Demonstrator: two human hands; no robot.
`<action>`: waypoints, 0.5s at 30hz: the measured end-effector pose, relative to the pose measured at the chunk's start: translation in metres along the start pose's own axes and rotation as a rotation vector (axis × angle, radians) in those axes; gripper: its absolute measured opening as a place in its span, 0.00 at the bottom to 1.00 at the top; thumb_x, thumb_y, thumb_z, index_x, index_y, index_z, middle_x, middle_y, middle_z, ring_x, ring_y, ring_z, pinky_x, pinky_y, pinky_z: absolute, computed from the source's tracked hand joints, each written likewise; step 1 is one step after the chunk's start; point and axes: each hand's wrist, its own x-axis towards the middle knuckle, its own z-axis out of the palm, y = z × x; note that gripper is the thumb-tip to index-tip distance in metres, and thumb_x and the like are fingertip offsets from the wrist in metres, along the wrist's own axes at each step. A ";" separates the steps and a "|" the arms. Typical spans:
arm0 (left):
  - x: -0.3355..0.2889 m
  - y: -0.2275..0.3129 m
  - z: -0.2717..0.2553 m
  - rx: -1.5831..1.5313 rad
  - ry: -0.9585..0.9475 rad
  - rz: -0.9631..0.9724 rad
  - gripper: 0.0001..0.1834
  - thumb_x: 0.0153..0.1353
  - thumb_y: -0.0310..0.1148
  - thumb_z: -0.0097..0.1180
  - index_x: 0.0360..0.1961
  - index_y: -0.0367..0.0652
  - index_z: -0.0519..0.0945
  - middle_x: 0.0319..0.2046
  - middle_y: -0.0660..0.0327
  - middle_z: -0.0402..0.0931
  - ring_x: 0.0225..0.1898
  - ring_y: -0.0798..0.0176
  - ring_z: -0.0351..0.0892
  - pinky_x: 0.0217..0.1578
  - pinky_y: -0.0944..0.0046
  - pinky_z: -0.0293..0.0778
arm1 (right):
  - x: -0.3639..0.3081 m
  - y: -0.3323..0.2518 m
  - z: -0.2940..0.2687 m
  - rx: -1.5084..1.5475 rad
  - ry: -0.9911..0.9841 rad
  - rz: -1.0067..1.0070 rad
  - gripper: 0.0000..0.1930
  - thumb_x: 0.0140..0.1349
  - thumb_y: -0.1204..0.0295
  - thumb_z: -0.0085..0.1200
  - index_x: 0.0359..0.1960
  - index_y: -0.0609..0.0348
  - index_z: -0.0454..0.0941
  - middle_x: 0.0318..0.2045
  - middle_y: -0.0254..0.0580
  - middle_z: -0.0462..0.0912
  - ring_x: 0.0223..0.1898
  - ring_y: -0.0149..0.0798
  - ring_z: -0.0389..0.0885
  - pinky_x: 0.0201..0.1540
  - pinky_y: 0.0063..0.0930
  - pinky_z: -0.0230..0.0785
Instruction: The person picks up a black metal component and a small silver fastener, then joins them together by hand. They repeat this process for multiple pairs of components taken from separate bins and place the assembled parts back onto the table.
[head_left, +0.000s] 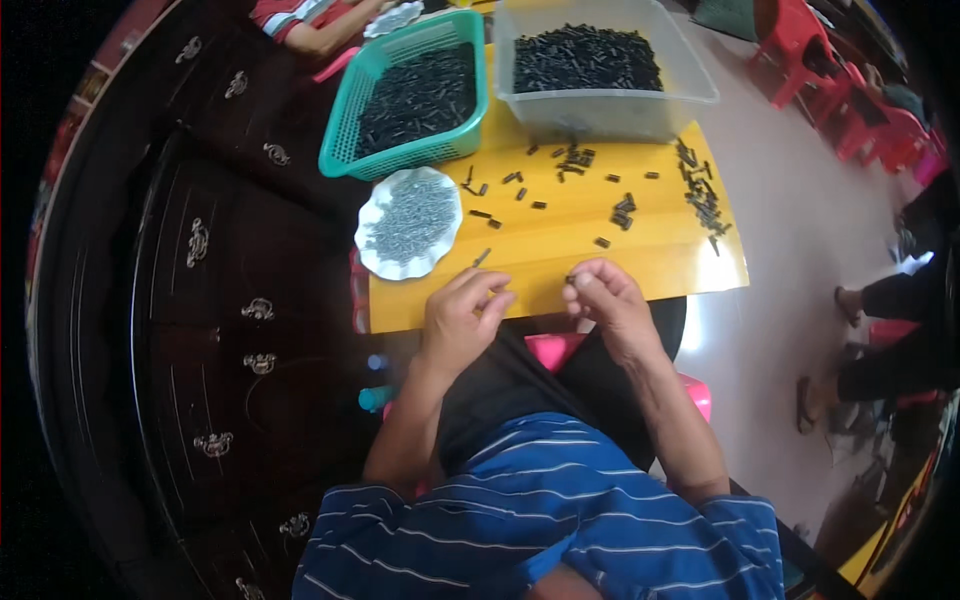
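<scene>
My right hand (612, 308) is closed at the front edge of the yellow table (660, 265), pinching a small black plastic piece (571, 279) between thumb and fingertips. To its left, my left hand (465, 318) is held with curled fingers and the thumb close to the index finger; anything between them is too small to make out. A thin dark piece (482, 257) lies just beyond the left fingers. A white scalloped plate (372, 215) heaped with small silvery metal pins (412, 222) stands at the table's left edge. Loose black pieces (539, 205) are scattered ahead of both hands.
A green basket (335, 150) and a translucent tub (600, 118), both full of black pieces, stand at the back. More pieces (703, 195) lie along the right edge. Dark drawers (230, 350) line the left. Another person's arm (330, 35) shows at the far left; red chairs (800, 60) stand right.
</scene>
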 end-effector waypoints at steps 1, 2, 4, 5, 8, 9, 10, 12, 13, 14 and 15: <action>-0.005 -0.010 -0.005 0.014 0.011 -0.010 0.09 0.53 0.22 0.65 0.38 0.35 0.82 0.30 0.56 0.81 0.24 0.65 0.79 0.26 0.67 0.73 | 0.003 0.005 -0.001 0.013 -0.007 -0.016 0.07 0.69 0.66 0.56 0.42 0.54 0.77 0.31 0.31 0.81 0.30 0.24 0.78 0.34 0.17 0.70; -0.010 -0.022 -0.012 0.123 0.031 -0.064 0.09 0.54 0.24 0.65 0.38 0.37 0.82 0.31 0.55 0.81 0.28 0.57 0.81 0.30 0.62 0.75 | 0.006 0.009 -0.002 0.025 -0.007 -0.036 0.07 0.69 0.67 0.55 0.42 0.55 0.77 0.31 0.31 0.81 0.30 0.24 0.77 0.34 0.17 0.71; -0.015 -0.038 -0.026 0.227 0.044 -0.116 0.09 0.56 0.26 0.65 0.38 0.39 0.82 0.33 0.53 0.81 0.32 0.49 0.83 0.33 0.56 0.77 | 0.007 0.009 0.001 0.041 -0.017 -0.023 0.07 0.69 0.67 0.56 0.42 0.55 0.78 0.31 0.31 0.81 0.30 0.23 0.77 0.35 0.17 0.69; -0.014 -0.045 -0.031 0.298 0.051 -0.130 0.08 0.56 0.26 0.64 0.38 0.39 0.82 0.33 0.53 0.81 0.32 0.48 0.82 0.33 0.56 0.76 | 0.006 0.009 0.001 0.055 -0.021 -0.015 0.07 0.68 0.67 0.57 0.42 0.56 0.78 0.32 0.30 0.81 0.30 0.23 0.77 0.37 0.16 0.68; -0.009 -0.054 -0.035 0.333 0.075 -0.148 0.08 0.57 0.27 0.63 0.38 0.39 0.82 0.32 0.53 0.80 0.32 0.47 0.82 0.33 0.55 0.76 | 0.003 0.001 0.006 0.046 -0.021 0.003 0.07 0.68 0.68 0.56 0.42 0.56 0.79 0.31 0.30 0.81 0.30 0.23 0.76 0.38 0.17 0.68; -0.006 -0.054 -0.031 0.322 0.079 -0.093 0.08 0.56 0.25 0.63 0.38 0.38 0.82 0.29 0.54 0.79 0.26 0.55 0.78 0.29 0.60 0.73 | 0.004 0.000 0.007 0.040 -0.010 0.000 0.07 0.68 0.68 0.56 0.42 0.56 0.79 0.31 0.30 0.81 0.30 0.23 0.76 0.38 0.17 0.68; -0.003 -0.052 -0.026 0.309 0.084 -0.038 0.08 0.55 0.22 0.63 0.37 0.36 0.83 0.25 0.55 0.78 0.20 0.63 0.74 0.24 0.65 0.70 | 0.004 0.001 0.009 0.012 0.000 -0.007 0.07 0.69 0.68 0.55 0.41 0.56 0.79 0.30 0.30 0.81 0.28 0.23 0.77 0.33 0.16 0.68; -0.002 -0.040 -0.013 0.258 0.024 -0.030 0.11 0.55 0.23 0.63 0.41 0.38 0.83 0.26 0.55 0.79 0.21 0.61 0.76 0.26 0.64 0.72 | 0.005 0.002 0.007 -0.024 0.021 -0.018 0.07 0.69 0.67 0.54 0.41 0.56 0.78 0.28 0.31 0.80 0.27 0.24 0.77 0.28 0.16 0.68; -0.001 -0.033 -0.005 0.223 -0.033 -0.026 0.14 0.54 0.24 0.64 0.44 0.40 0.82 0.28 0.55 0.79 0.23 0.60 0.78 0.27 0.63 0.74 | 0.007 0.004 0.004 0.019 -0.025 -0.014 0.06 0.67 0.69 0.54 0.40 0.58 0.79 0.28 0.31 0.80 0.28 0.24 0.77 0.32 0.17 0.68; 0.002 -0.027 0.008 0.211 -0.033 -0.021 0.14 0.54 0.24 0.64 0.44 0.40 0.82 0.28 0.55 0.79 0.23 0.60 0.78 0.27 0.63 0.74 | 0.006 0.003 0.000 0.063 -0.072 -0.010 0.06 0.66 0.71 0.55 0.39 0.59 0.79 0.27 0.32 0.80 0.29 0.24 0.76 0.37 0.18 0.68; 0.005 -0.021 0.018 0.231 -0.075 0.038 0.17 0.54 0.27 0.65 0.47 0.42 0.81 0.30 0.56 0.80 0.26 0.57 0.80 0.29 0.61 0.76 | 0.004 0.001 0.000 0.119 -0.159 -0.001 0.06 0.64 0.72 0.55 0.39 0.60 0.80 0.25 0.34 0.80 0.28 0.25 0.76 0.36 0.18 0.67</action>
